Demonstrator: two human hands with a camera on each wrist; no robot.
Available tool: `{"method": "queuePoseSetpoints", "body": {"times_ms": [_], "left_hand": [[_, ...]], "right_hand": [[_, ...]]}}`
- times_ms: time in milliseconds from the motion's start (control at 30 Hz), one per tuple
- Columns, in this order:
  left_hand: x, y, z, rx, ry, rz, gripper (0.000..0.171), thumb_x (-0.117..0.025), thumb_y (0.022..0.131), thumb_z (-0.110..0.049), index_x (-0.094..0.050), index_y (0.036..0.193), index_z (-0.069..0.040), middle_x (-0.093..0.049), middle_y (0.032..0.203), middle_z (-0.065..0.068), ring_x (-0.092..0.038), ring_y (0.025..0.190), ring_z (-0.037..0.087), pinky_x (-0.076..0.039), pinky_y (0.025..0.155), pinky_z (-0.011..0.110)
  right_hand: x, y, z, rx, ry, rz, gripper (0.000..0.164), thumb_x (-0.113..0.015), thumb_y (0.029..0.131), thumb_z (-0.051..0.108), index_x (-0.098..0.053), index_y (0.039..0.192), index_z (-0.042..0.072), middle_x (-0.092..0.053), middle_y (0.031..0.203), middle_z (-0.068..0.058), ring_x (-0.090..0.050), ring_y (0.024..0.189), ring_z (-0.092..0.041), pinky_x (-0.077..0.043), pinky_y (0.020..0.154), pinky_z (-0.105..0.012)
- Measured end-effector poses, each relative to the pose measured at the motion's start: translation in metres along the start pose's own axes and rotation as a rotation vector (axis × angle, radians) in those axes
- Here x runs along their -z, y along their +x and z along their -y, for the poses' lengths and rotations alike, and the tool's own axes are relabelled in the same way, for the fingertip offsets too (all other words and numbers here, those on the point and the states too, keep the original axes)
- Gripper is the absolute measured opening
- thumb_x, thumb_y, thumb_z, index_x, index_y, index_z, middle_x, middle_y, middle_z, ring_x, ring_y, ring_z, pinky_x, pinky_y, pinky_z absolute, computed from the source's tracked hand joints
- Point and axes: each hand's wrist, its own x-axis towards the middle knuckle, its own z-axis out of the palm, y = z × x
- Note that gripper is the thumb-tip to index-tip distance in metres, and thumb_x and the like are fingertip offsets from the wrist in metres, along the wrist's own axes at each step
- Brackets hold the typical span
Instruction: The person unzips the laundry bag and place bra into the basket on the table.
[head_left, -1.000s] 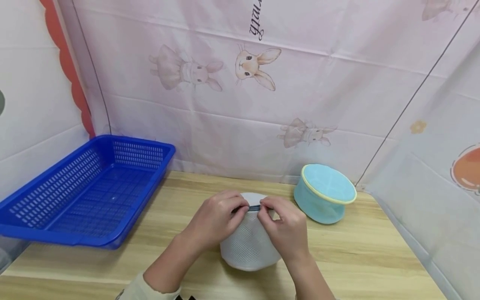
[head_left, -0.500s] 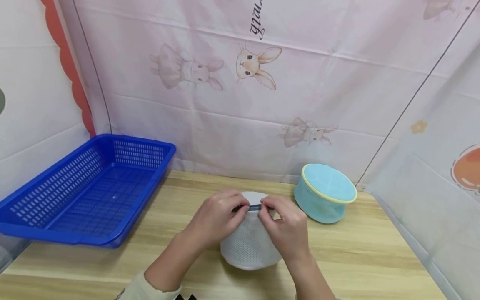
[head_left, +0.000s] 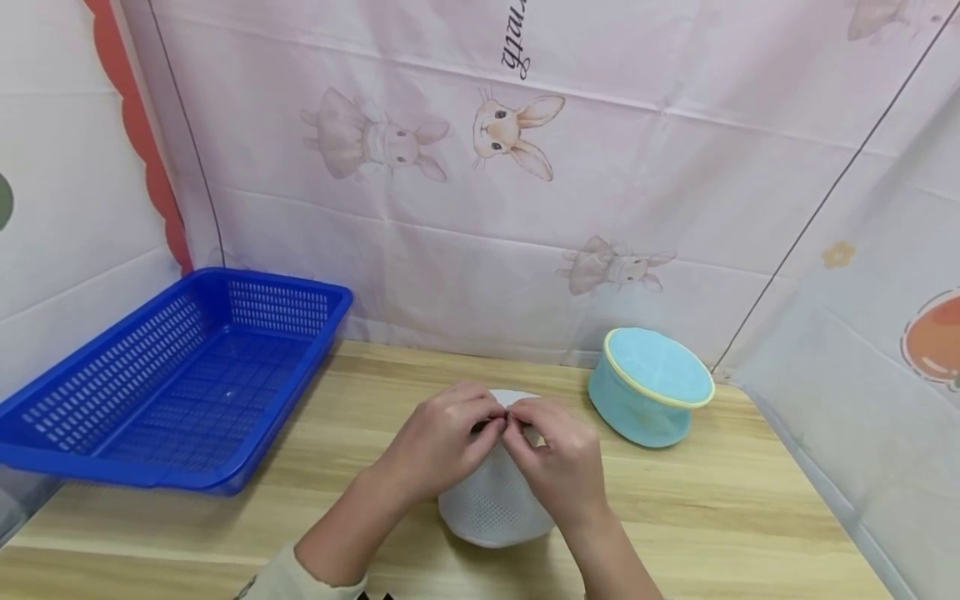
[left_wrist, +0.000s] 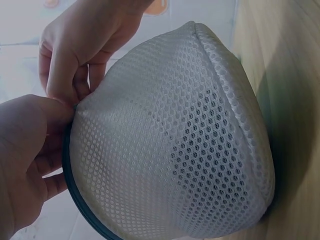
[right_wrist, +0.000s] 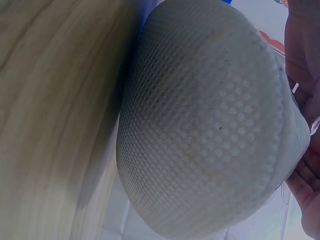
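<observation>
Left hand [head_left: 447, 437] and right hand [head_left: 558, 454], fingertips together, pinch the top of the white mesh bag [head_left: 493, 504] on the wooden table [head_left: 720, 508]. Behind the bag, a rabbit-print curtain [head_left: 465, 283] bears black script [head_left: 515, 42], partly cut off.

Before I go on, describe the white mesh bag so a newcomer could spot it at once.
On the wooden table, find the space between the blue basket at left and the light-blue bag at back right. There, nearer the person, the left hand and right hand pinch the upper part of the white mesh bag. Unlike those neighbours, it is white netting with a dark teal edge.
</observation>
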Motion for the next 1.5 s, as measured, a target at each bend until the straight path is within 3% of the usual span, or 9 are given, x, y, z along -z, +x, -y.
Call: {"method": "queuePoseSetpoints", "body": {"times_ms": [300,900,1500], "left_hand": [[0.003,0.001,0.001,0.013,0.013,0.012,0.004,-0.072,0.086,-0.009,-0.074,0.089,-0.01,-0.069,0.089,-0.003,-0.063,0.084,0.01,-0.055,0.072,0.022],[0.01,0.002,0.004,0.058,0.036,-0.001,0.003,-0.072,0.086,-0.009,-0.074,0.086,-0.012,-0.069,0.088,-0.003,-0.063,0.081,0.009,-0.055,0.069,0.022],[0.002,-0.001,0.001,-0.024,-0.001,-0.011,0.005,-0.071,0.086,-0.01,-0.074,0.088,-0.013,-0.066,0.087,-0.006,-0.059,0.082,0.007,-0.052,0.071,0.017]], "right_hand": [[0.002,0.0,-0.004,0.003,0.0,-0.033,0.016,-0.067,0.071,-0.007,-0.073,0.081,0.003,-0.072,0.077,-0.006,-0.066,0.066,-0.016,-0.056,0.063,-0.023],[0.008,0.003,-0.011,-0.016,-0.004,-0.074,0.013,-0.067,0.073,-0.005,-0.073,0.08,0.004,-0.073,0.08,-0.004,-0.067,0.069,-0.014,-0.055,0.067,-0.017],[0.002,0.003,0.001,0.02,0.02,-0.012,0.012,-0.067,0.075,-0.004,-0.073,0.081,0.005,-0.072,0.079,-0.003,-0.069,0.072,-0.016,-0.057,0.068,-0.026]]}}
